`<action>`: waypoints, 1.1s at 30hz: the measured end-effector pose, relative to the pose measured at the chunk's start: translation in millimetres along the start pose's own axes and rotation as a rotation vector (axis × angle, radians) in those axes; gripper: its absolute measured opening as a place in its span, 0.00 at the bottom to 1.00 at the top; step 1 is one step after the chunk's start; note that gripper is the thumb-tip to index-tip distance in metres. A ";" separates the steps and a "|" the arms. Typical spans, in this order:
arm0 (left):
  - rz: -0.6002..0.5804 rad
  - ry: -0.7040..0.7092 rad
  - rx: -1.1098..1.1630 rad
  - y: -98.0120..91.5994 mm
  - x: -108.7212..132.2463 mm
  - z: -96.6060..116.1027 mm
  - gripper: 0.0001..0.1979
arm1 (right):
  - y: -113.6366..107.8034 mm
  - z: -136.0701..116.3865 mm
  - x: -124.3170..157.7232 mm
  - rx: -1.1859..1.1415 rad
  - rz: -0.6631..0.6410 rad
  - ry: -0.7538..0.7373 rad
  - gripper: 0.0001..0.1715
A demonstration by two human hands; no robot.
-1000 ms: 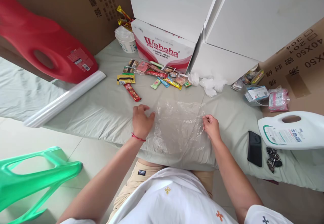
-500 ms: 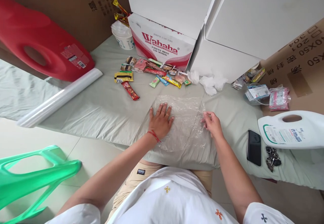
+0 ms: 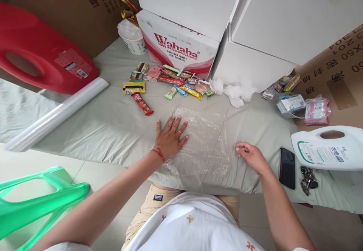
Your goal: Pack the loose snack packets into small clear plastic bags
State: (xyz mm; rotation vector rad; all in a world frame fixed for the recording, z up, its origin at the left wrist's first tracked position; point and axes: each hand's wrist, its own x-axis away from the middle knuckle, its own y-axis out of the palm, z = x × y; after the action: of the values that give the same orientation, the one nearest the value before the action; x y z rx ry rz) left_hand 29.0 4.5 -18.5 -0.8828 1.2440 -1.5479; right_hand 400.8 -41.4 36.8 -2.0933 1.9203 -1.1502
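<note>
A sheet of clear plastic film (image 3: 205, 141) lies spread and wrinkled on the grey-green cloth. My left hand (image 3: 169, 138) presses flat on its left side, fingers spread. Just beyond the film's right edge is my right hand (image 3: 251, 156), its fingers curled and the thumb against them, with nothing visible in them. Behind the film lie a red-wrapped snack bar (image 3: 142, 104), a yellow packet (image 3: 134, 88) and a row of small wrapped snacks (image 3: 172, 80). Crumpled clear plastic (image 3: 238, 94) sits to the right of that row.
A roll of film (image 3: 61, 113) and a red jug (image 3: 48, 50) stand at left, above a green stool (image 3: 42, 198). The Wahaha carton (image 3: 178, 44) and a paper cup (image 3: 132, 39) are behind. At right are a phone (image 3: 287, 167), keys (image 3: 308, 181) and a white jug (image 3: 331, 147).
My right hand has let go of the film's right edge and moved right, away from it. My left hand has shifted left, still flat on the film.
</note>
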 end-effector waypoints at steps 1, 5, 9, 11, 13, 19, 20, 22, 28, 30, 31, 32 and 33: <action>-0.003 0.007 0.005 0.3 0.0 -0.8 0.31 | -2.2 -8.4 -6.5 0.027 0.045 -0.038 0.26; -0.017 -0.002 0.019 -1.6 -0.1 1.4 0.32 | 12.6 -72.2 -55.6 0.214 0.087 -0.275 0.17; -0.017 -0.014 0.024 -4.7 0.2 4.2 0.31 | 63.7 -159.8 -127.7 0.514 0.132 -0.560 0.16; -0.008 -0.015 0.029 -5.3 0.6 4.4 0.31 | 91.8 -196.9 -158.4 0.650 0.199 -0.591 0.25; 0.001 -0.015 0.037 -5.4 1.1 4.2 0.31 | 114.6 -221.4 -178.7 0.775 0.206 -0.554 0.30; 0.015 -0.021 0.090 -6.5 3.0 2.9 0.31 | 125.3 -224.5 -180.1 0.998 0.100 -0.378 0.22; 0.019 -0.018 0.099 -6.5 3.2 2.5 0.31 | 119.3 -223.8 -176.5 1.010 0.086 -0.362 0.20; 0.025 -0.011 0.113 -6.2 3.6 1.7 0.31 | 106.2 -230.0 -171.5 1.014 0.082 -0.348 0.19; 0.026 -0.009 0.138 -5.0 4.2 -0.3 0.31 | 119.0 -297.6 -197.8 0.951 0.177 -0.544 0.23; 0.027 -0.008 0.145 -5.0 4.4 -0.3 0.31 | 142.5 -318.2 -217.7 0.996 0.155 -0.562 0.28; 0.029 -0.009 0.148 -5.0 4.4 -0.2 0.31 | 154.8 -325.6 -227.5 1.031 0.125 -0.558 0.33; 0.033 -0.009 0.151 -4.9 4.5 -0.2 0.31 | 166.3 -331.2 -236.5 1.071 0.092 -0.547 0.38; 0.038 -0.009 0.153 -4.8 4.5 -0.2 0.31 | 176.3 -335.1 -244.2 1.110 0.063 -0.528 0.42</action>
State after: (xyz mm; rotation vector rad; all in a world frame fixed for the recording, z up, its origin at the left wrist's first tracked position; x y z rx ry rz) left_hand 26.3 0.6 -14.0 -0.7628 1.1131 -1.5844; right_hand 83.4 276.6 71.3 -1.4460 0.7723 -1.0918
